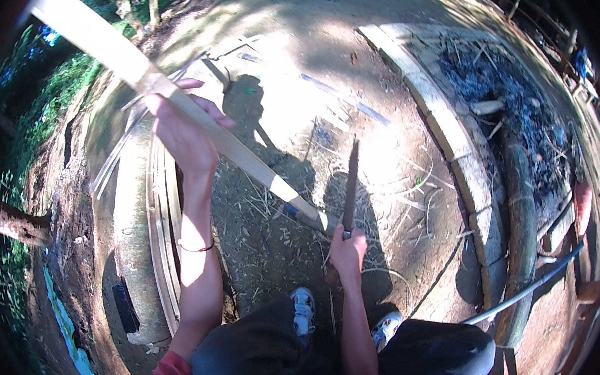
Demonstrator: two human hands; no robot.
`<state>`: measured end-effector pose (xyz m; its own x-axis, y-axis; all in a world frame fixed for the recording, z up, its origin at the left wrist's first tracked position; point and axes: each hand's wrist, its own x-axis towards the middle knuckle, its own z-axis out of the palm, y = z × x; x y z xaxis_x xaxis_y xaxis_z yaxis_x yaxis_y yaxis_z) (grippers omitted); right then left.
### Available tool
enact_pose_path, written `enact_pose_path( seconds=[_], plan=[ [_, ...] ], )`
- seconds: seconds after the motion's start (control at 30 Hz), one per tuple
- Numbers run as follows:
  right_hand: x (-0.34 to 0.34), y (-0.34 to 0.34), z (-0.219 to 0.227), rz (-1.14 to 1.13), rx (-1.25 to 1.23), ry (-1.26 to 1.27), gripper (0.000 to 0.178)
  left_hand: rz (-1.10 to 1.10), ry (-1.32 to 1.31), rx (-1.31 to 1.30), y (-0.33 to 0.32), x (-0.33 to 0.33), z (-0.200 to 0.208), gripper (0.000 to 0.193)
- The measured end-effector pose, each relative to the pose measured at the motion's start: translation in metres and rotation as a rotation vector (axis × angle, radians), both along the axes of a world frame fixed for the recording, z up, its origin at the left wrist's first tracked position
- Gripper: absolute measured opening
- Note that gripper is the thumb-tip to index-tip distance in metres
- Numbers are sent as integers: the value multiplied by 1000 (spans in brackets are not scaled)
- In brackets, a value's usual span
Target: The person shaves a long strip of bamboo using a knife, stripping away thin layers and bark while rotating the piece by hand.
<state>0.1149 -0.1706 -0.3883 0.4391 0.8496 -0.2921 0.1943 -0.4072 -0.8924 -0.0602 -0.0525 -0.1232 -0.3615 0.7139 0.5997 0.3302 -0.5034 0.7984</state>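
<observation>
Overhead at the left, my left hand (183, 138) grips a long pale bamboo slat (253, 169), with fingers and thumb around its edges. The slat slopes from the upper left down to the middle, where its lower end comes close to my right hand (348, 251). That hand is closed around the handle of a long-bladed knife (352, 184). Its dark, narrow blade points away from me, and part of the handle shows below my fist. Whether the slat's lower end touches the knife or my right hand, I cannot tell.
To the left lies a thick pale log (131, 225), with several long strips (164, 213) along it and a black flat object (126, 307). Curled shavings (416, 201) litter the ground. A stone curb (448, 131) borders ash (518, 98) at right, beside a pole (519, 201) and a grey-blue pipe (531, 289).
</observation>
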Motion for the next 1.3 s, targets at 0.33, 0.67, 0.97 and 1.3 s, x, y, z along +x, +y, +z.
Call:
enact_pose_path(
  seconds=[0.33, 0.67, 0.97, 1.3],
  plan=[
    [97, 85, 238, 63, 469, 454, 23, -494, -300, -126, 46, 9, 16, 62],
    [105, 108, 351, 348, 716, 402, 23, -887, -283, -162, 25, 88, -2, 40],
    [101, 98, 351, 337, 709, 353, 28, -1211, -451, -375, -2, 108, 14, 62],
    [107, 95, 338, 413, 651, 421, 23, -1179, -200, -565, -17, 118, 23, 67]
  ],
)
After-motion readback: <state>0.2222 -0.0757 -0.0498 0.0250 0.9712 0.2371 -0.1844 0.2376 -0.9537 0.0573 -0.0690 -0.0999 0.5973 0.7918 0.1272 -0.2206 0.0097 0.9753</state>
